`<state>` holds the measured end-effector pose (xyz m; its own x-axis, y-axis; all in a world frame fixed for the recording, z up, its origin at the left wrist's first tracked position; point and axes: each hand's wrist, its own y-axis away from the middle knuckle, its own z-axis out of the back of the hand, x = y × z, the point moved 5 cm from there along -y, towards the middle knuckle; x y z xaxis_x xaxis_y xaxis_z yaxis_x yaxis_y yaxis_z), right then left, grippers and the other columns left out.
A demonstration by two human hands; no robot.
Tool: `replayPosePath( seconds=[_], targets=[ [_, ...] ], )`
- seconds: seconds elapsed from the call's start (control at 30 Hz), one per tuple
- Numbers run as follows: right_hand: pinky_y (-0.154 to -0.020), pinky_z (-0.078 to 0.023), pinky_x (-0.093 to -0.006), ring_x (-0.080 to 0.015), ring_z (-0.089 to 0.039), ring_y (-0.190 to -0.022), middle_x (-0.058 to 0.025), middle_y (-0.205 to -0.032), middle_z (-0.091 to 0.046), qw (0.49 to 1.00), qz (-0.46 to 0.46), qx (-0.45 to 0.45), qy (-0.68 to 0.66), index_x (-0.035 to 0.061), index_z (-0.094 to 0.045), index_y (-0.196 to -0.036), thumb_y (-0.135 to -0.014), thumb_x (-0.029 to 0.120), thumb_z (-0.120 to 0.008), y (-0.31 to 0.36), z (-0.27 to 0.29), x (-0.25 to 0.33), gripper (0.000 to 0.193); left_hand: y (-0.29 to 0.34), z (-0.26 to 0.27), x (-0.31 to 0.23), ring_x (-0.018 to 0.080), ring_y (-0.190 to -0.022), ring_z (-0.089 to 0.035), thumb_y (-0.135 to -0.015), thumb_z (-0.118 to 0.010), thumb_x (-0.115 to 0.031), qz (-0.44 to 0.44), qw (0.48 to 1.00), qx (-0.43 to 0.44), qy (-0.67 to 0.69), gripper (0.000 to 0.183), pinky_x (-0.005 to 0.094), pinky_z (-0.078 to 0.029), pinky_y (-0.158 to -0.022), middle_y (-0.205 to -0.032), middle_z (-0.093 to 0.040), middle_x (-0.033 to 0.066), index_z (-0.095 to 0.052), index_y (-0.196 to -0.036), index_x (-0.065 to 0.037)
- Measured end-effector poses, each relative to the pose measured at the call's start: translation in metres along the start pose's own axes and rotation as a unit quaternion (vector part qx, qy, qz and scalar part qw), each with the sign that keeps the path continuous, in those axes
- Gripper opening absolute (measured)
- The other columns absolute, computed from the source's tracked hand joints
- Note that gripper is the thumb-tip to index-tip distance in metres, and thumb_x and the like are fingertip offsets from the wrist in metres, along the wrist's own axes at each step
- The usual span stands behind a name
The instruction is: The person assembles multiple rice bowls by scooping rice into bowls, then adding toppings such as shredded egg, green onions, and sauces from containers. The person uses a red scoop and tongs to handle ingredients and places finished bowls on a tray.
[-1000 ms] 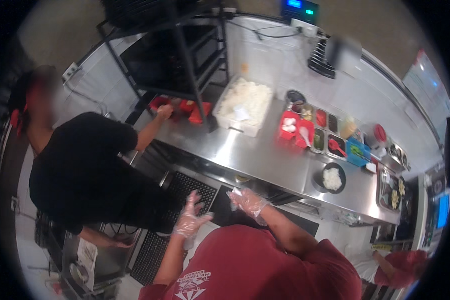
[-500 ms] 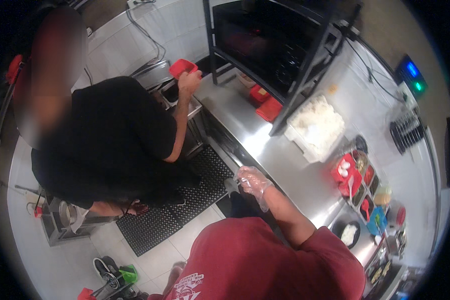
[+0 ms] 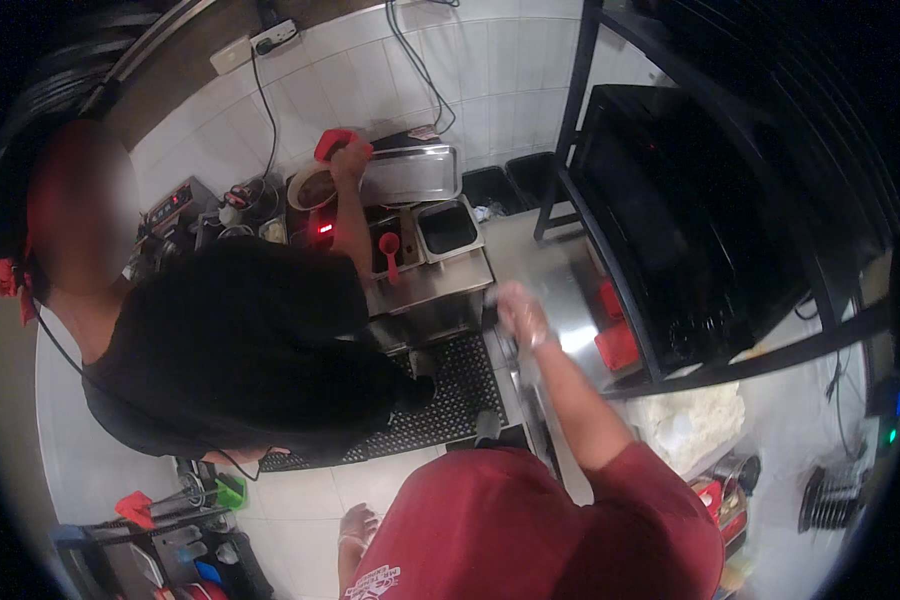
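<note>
My right hand [image 3: 523, 312], in a clear plastic glove, reaches forward over the near edge of the steel counter [image 3: 570, 295]. Motion blur smears its fingers, so I cannot make out whether it holds anything. Low beside my red shirt, my left hand [image 3: 358, 525] hangs above the tiled floor, its fingers loosely apart with nothing seen in them. To the left, a person in black [image 3: 240, 350] grips a red container [image 3: 336, 143] over a round pot [image 3: 312, 187]. Nearby, a red ladle [image 3: 390, 257] rests in a steel well unit.
A black oven [image 3: 710, 210] sits on a dark metal rack above the counter. Beneath and beside it are red containers [image 3: 618, 343] and a tub of white food [image 3: 685, 420]. A black perforated mat [image 3: 450, 390] covers the floor. Utensils and bins stand lower left.
The view has swung to the right, bringing the pot and well unit into sight. My right hand has moved forward. The other person's red container is now over the pot.
</note>
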<state>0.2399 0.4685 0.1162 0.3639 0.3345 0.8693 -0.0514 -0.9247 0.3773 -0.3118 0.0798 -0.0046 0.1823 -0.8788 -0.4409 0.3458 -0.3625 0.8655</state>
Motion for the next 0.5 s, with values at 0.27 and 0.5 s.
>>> replayPosePath(
  seconds=[0.27,0.5],
  targets=[
    [-0.119,-0.035,-0.0452,-0.0394,-0.045,-0.144,-0.0259,-0.158,-0.043,0.926,0.205,-0.223,0.225,0.0029,-0.035,-0.158,-0.088,0.042,-0.074,-0.097,0.010,0.220,0.089,0.003,-0.033,0.056,0.0363,-0.108,-0.070,-0.090,-0.064,-0.025,-0.131,0.835,0.059,-0.532,0.030,0.0414,-0.057,-0.086,-0.117,-0.073,0.0186,-0.076,-0.110,-0.006],
    [-0.094,-0.054,-0.0365,-0.0205,-0.067,-0.105,-0.0125,-0.126,-0.068,0.966,-0.011,-0.049,0.254,0.0064,-0.051,-0.148,-0.094,0.022,-0.071,-0.030,0.085,-0.036,0.060,0.016,-0.023,0.060,0.0373,-0.110,-0.070,-0.089,-0.065,-0.026,-0.060,0.871,0.052,-0.484,0.030,0.0422,-0.057,-0.086,-0.117,-0.073,0.0194,-0.076,-0.109,-0.006]
  ],
)
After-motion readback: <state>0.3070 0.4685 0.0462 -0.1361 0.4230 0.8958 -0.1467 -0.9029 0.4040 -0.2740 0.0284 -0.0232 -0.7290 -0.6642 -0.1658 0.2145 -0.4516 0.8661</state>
